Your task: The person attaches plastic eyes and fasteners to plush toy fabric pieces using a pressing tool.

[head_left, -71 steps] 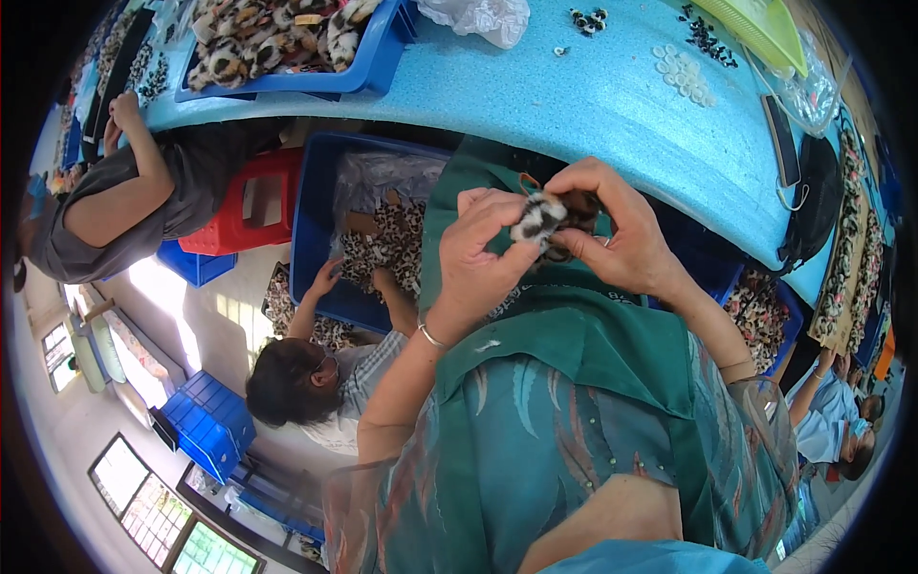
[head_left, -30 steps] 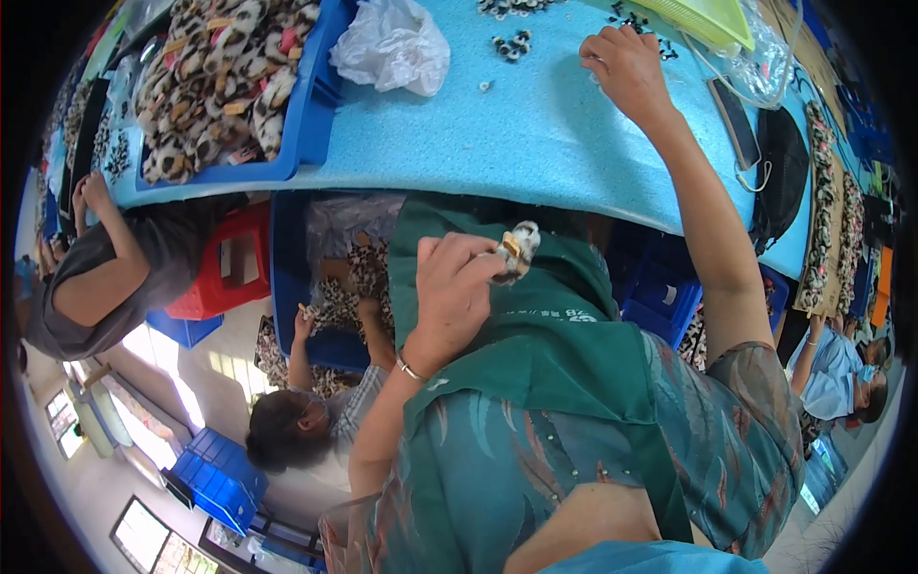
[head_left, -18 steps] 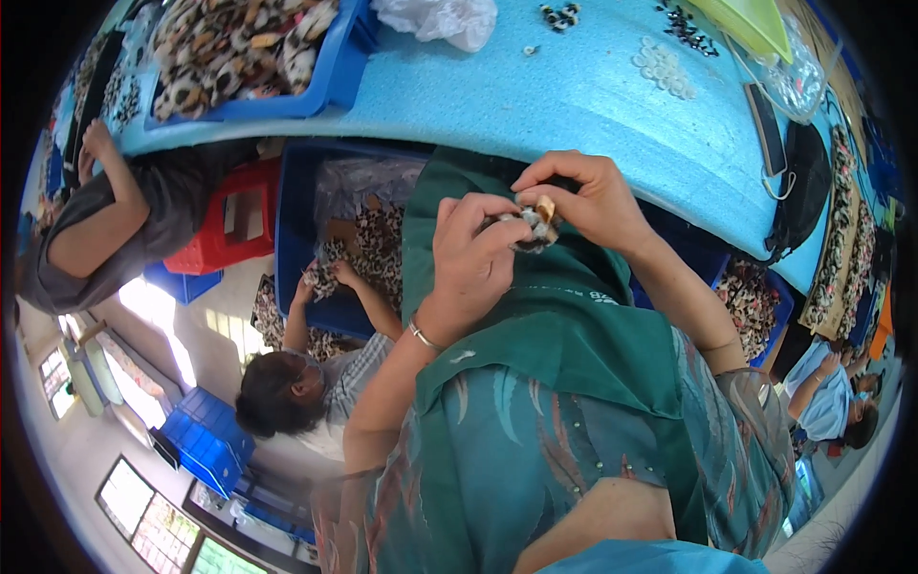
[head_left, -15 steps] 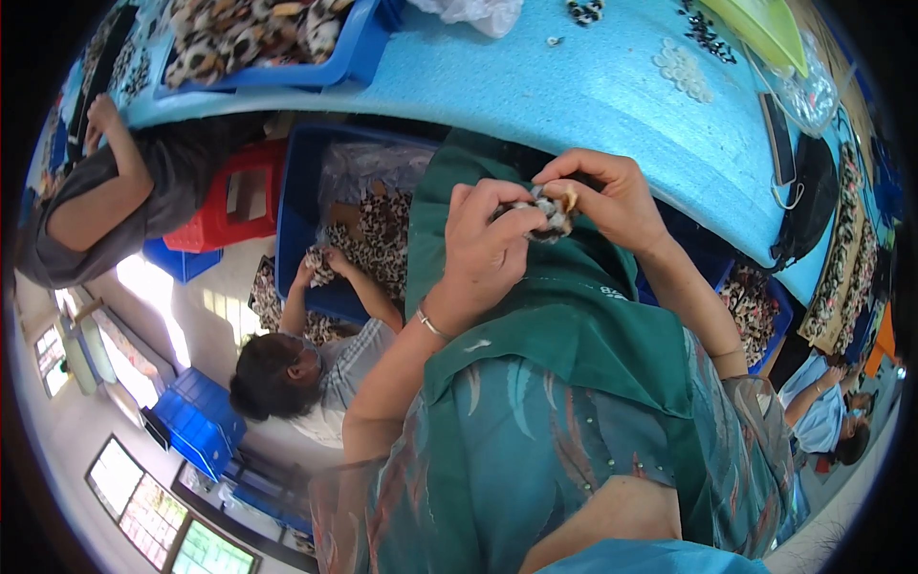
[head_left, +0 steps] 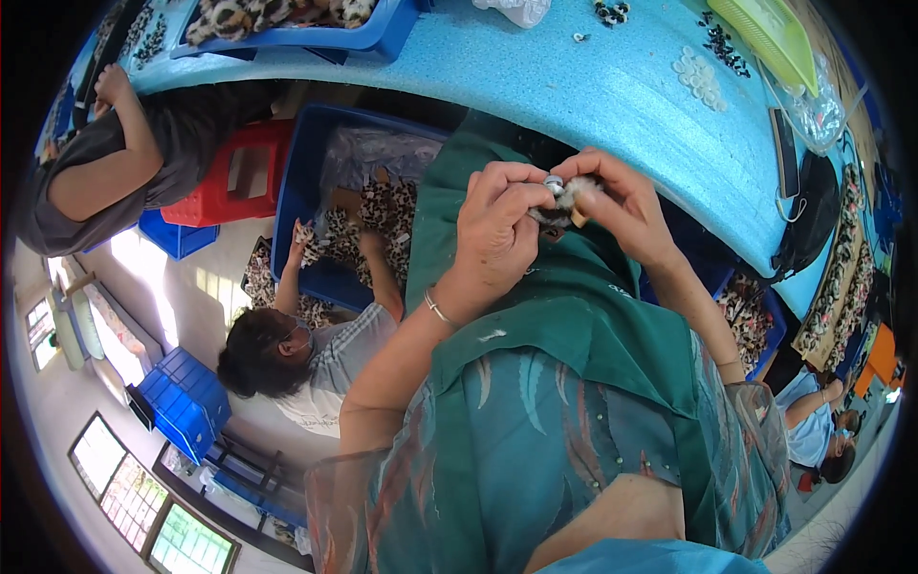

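Both hands meet over the green apron (head_left: 564,316) on my lap, just in front of the table edge. Between them is a small furry plush piece (head_left: 558,216) in black, white and tan. A small round greyish-white part (head_left: 554,183) shows at its top, by my left thumb and index finger. My left hand (head_left: 499,225) is closed on the plush's left side. On the other side my right hand (head_left: 623,209) pinches it with thumb and bent fingers. Fingers hide much of the plush.
On the blue-covered table (head_left: 574,91) lie clear plastic washers (head_left: 699,79), small black parts (head_left: 724,48), a yellow-green basket (head_left: 765,38) and a phone (head_left: 784,153). A blue tray (head_left: 373,38) holds plush pieces. A co-worker (head_left: 335,368) reaches into a blue bin (head_left: 296,191) at left.
My fingers have shifted on the plush, and the round greyish-white part now shows at its top. The co-worker's hands have moved apart in the bin. The whole view has shifted slightly.
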`<state>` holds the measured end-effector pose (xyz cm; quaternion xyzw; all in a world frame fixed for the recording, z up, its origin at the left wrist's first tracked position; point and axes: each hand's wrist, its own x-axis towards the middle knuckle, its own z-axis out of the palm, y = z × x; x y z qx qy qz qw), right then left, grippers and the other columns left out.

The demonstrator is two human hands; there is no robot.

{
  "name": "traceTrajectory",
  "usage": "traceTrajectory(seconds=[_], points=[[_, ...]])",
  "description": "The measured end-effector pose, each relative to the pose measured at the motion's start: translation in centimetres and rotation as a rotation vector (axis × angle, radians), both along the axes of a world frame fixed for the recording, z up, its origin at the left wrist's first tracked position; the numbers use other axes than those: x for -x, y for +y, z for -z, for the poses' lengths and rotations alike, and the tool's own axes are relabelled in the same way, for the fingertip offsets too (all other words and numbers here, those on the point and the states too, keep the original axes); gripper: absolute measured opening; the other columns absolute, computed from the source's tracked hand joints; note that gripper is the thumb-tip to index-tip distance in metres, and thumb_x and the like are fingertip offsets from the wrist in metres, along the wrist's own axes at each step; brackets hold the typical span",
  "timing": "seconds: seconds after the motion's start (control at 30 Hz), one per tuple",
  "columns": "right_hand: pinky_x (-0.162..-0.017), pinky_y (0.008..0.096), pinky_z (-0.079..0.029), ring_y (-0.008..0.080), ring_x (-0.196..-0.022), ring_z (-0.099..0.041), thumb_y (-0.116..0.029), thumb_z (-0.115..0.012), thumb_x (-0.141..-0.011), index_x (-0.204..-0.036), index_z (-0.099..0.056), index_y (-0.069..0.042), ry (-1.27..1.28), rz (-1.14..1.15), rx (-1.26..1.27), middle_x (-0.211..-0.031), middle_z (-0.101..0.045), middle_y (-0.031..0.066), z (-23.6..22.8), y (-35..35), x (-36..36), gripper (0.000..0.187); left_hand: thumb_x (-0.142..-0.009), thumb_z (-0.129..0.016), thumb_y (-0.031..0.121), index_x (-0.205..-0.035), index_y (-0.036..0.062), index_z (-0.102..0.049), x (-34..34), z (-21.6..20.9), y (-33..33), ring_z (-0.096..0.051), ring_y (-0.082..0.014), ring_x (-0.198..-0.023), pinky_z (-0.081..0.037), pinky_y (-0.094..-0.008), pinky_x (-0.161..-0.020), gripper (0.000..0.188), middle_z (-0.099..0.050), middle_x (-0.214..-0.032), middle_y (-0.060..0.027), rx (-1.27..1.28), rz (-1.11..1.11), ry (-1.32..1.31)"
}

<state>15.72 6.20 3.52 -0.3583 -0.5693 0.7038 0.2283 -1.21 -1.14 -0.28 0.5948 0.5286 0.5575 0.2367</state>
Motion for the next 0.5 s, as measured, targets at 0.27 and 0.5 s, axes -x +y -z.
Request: traceTrajectory(seconds=[0.27,0.5], points=[[-0.081,0.0315,-0.045,0.0228,-0.091,-0.056,-0.003,-0.071,-0.075,-0.101,-0.061,-0.003,-0.071,0.023,-0.590,-0.096,-0.059,0.0087,2.3,0.3,-0.6,0.028,-0.069,-0.060,-0.016,-0.091,0.0048,-0.062,-0.9,-1.2,0.2,-0.060,-0.0259,-0.078,-0.050,-0.0315,-0.065,0.031,-0.059,-0.088,-0.0102,0.019,0.001,-0.109],[-0.079,0.0287,-0.044,0.0187,-0.088,-0.057,-0.004,-0.069,-0.076,-0.102,-0.061,-0.002,-0.148,0.100,-0.429,-0.094,-0.058,0.0065,2.3,-0.4,0.0,0.027,-0.073,-0.061,-0.014,-0.093,0.0032,-0.064,-0.5,-1.8,0.6,-0.062,-0.0220,-0.076,-0.050,-0.0292,-0.065,0.027,-0.061,-0.086,-0.0100,0.158,0.001,-0.177]])
